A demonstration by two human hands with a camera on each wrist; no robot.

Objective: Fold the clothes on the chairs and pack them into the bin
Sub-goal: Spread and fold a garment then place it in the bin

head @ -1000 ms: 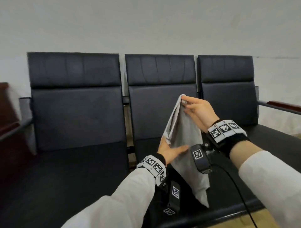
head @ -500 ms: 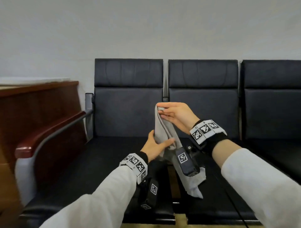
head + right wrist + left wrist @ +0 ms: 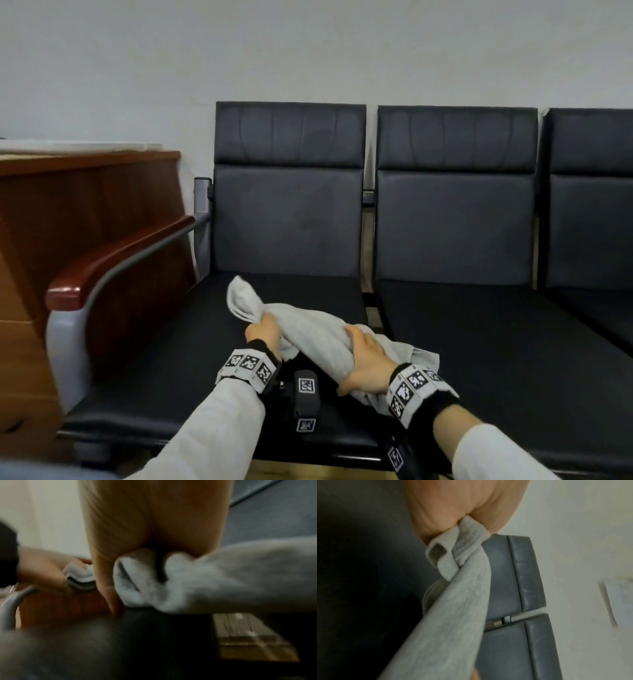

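Two hands are closed on one grey garment (image 3: 308,329), which is held as a bundled, partly folded roll just above the seat of the leftmost chair (image 3: 191,359). The left hand (image 3: 262,334) is clenched on the cloth near its 10 o'clock end, where a loose flap sticks up; the right hand (image 3: 368,368) is wrapped over the thicker end toward 4 o'clock, with a tail of fabric spilling beyond it toward the gap between seats. In the left wrist view a hem is seen pinched tightly; the right wrist view is blurred, though cloth is gripped there too.

The fold is likely to be lost if the roll is let go unevenly — the free flap and the trailing tail could drop open, or the tail could slip into the gap. A snag on the wooden armrest (image 3: 116,260) at 9 o'clock is also possible.

Open room is offered by the bare seat toward 12 o'clock and by the neighbouring chair (image 3: 496,329) at 3 o'clock. No bin is in view — its place cannot be told.
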